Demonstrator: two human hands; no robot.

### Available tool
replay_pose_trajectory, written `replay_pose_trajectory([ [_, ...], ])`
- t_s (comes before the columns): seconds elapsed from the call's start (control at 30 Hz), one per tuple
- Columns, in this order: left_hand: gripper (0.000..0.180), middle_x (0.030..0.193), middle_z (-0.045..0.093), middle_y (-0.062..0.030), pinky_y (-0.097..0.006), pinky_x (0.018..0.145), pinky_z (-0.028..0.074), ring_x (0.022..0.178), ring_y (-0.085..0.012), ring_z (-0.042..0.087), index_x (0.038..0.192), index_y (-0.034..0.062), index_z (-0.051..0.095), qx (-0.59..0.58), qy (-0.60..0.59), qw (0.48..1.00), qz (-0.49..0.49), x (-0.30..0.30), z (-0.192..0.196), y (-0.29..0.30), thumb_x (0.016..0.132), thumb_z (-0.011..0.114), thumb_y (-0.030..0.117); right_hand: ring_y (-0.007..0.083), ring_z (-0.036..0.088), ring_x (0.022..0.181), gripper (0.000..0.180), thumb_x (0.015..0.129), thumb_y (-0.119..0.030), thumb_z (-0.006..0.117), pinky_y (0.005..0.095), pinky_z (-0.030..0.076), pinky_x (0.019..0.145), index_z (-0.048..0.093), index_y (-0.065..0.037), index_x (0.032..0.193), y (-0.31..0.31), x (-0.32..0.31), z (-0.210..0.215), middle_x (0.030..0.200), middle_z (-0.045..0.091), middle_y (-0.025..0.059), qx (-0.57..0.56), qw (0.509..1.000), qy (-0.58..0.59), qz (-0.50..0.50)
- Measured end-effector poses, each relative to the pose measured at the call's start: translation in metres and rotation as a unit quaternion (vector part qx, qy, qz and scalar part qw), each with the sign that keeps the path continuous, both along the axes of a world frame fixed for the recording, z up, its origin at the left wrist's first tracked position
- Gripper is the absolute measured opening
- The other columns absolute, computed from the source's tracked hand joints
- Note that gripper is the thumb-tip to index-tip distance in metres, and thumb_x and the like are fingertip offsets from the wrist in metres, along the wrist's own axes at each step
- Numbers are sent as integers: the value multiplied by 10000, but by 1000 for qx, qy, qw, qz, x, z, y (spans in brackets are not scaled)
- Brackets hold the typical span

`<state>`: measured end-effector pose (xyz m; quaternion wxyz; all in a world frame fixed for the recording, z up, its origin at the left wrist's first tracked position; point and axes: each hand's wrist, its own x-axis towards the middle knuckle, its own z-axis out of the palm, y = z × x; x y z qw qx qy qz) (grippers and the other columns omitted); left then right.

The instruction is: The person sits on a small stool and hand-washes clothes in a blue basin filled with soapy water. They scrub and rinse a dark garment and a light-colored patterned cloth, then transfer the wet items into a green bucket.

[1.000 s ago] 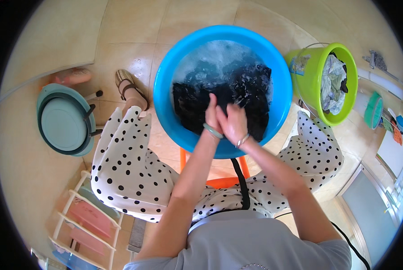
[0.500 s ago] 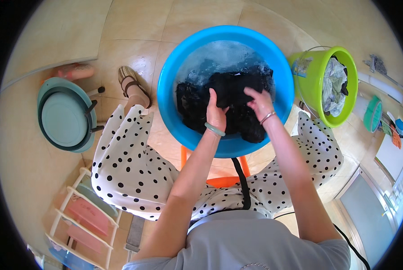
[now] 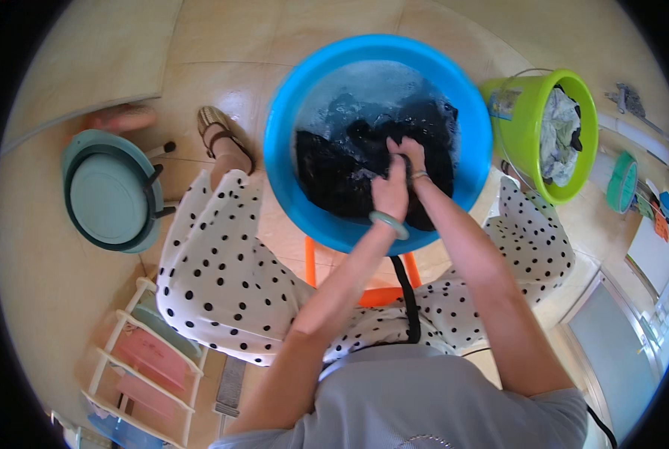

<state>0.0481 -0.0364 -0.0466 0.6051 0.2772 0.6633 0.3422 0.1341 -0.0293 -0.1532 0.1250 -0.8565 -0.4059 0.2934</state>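
A round blue basin (image 3: 283, 196) in front of me holds sudsy water (image 3: 364, 78) and soaked black cloth (image 3: 330, 176), bunched over much of its inside. Over the cloth, a little right of the basin's middle, my two hands meet. My left hand (image 3: 391, 191), below a pale green bangle, is closed on the black cloth. Just beyond it, my right hand (image 3: 410, 155), with a thin bangle at the wrist, is closed on a part of the same cloth. The fingertips of both hands are partly hidden by the dark folds.
At the right stands a lime green bucket (image 3: 525, 112) with wet light and dark cloth (image 3: 560, 138) inside. Grey-green folding basins (image 3: 110, 194) lean at the left, above a white rack (image 3: 95, 374). An orange stool (image 3: 310, 262) shows under the blue basin.
My hands have come together from apart, the left moving right and the right moving inward. Both have closed on the black cloth, which has shifted in the water.
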Motion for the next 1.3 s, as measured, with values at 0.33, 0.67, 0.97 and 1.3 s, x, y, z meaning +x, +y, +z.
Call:
replay_pose_trajectory([
  [0.33, 450, 876, 669, -174, -362, 689, 517, 761, -262, 650, 949, -99, 633, -218, 8, 976, 13, -70, -97, 22, 852, 606, 340, 447, 607, 758, 456, 887, -388, 550, 494, 497, 690, 640, 36, 746, -19, -88, 94, 780, 618, 278, 112, 987, 102, -47],
  [0.67, 337, 1028, 643, -221, -410, 737, 527, 878, -357, 641, 1072, 36, 619, -37, 120, 902, -413, -78, -99, 11, 884, 527, 301, 467, 603, 774, 491, 899, -405, 501, 513, 494, 732, 629, 46, 751, -18, -94, 97, 797, 610, 302, 138, 987, 78, 6],
  [0.97, 374, 1071, 629, -91, -362, 773, 506, 908, -252, 621, 1176, 48, 562, -156, -271, 949, -35, -70, -107, -25, 921, 481, 308, 452, 606, 651, 511, 886, -436, 516, 528, 501, 641, 604, 16, 666, -10, -87, 111, 663, 593, 275, -1, 997, 67, 46],
  [1.3, 272, 1048, 629, -78, -332, 820, 489, 939, -200, 605, 1106, 40, 598, -268, -288, 916, 76, -48, -61, -29, 940, 453, 199, 425, 636, 765, 395, 878, -385, 541, 503, 523, 693, 661, -16, 804, 8, -61, 89, 810, 649, 239, -110, 992, 21, 61],
])
